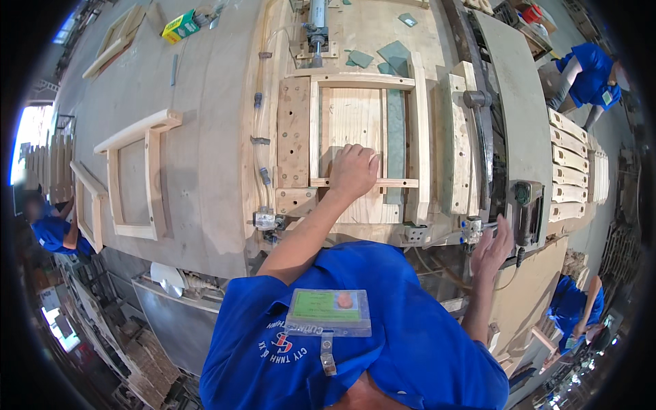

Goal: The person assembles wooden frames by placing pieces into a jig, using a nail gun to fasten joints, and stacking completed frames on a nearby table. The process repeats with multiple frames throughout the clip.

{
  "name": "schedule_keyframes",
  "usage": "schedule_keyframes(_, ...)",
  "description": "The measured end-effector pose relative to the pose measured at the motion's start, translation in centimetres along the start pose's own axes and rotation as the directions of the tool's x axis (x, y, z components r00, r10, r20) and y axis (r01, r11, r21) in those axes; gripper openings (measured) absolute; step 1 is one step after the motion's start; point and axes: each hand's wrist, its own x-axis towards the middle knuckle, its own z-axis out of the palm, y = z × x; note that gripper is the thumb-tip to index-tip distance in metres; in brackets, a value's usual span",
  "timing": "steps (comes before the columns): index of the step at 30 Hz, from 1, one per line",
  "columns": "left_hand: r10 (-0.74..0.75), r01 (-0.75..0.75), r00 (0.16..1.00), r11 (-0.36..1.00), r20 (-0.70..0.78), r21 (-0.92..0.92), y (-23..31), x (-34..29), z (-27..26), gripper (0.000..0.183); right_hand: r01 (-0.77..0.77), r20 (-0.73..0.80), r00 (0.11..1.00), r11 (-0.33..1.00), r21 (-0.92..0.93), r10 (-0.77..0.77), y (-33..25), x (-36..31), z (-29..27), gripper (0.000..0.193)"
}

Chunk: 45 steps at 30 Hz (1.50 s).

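A pale wooden frame (400,83) lies in a pressing jig on the bench, its thicker leg on the right side. My left hand (354,169) is closed over the frame's near crossbar (396,183), with the fingertips hidden beneath the hand. My right hand (493,247) is off to the right, fingers stretched and holding nothing. It is beside a small air valve (471,230) with a lever, close to the jig's near right corner. Whether the hand touches the lever I cannot tell.
A wooden stop block (294,133) borders the frame on the left, another block (461,140) stands to its right. An air cylinder (318,31) sits at the far side. More wooden frames (156,181) lie left. A nail gun (526,205) is right. Co-workers stand around.
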Motion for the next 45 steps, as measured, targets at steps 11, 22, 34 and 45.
schedule_keyframes(11, -0.098, 0.092, 0.989, 0.994, 0.113, 0.058, 1.2, 0.5, -0.7, 0.025, -0.051, 0.203, 0.979, 0.984, 0.173, 0.016, -1.4, 5.4, 2.5, 0.04)
schedule_keyframes(22, -0.054, 0.047, 0.99, 0.998, 0.13, 0.05, 1.8, 1.2, -0.9, 0.027, -0.317, 0.25, 0.933, 0.92, 0.232, 0.258, -3.9, 16.4, 14.3, 0.034)
schedule_keyframes(34, -0.033, 0.027, 0.994, 0.998, 0.103, 0.054, 0.2, 0.3, -0.6, 0.031, -0.173, 0.167, 0.947, 0.0, 0.985, 0.275, -11.5, 14.2, -14.9, 0.048)
schedule_keyframes(45, 0.011, -0.025, 0.985, 0.996, 0.171, 0.082, 0.5, 0.6, -0.9, 0.034, -0.505, 0.523, 0.826, 0.687, 0.523, 0.21, -13.2, -2.1, 0.9, 0.041)
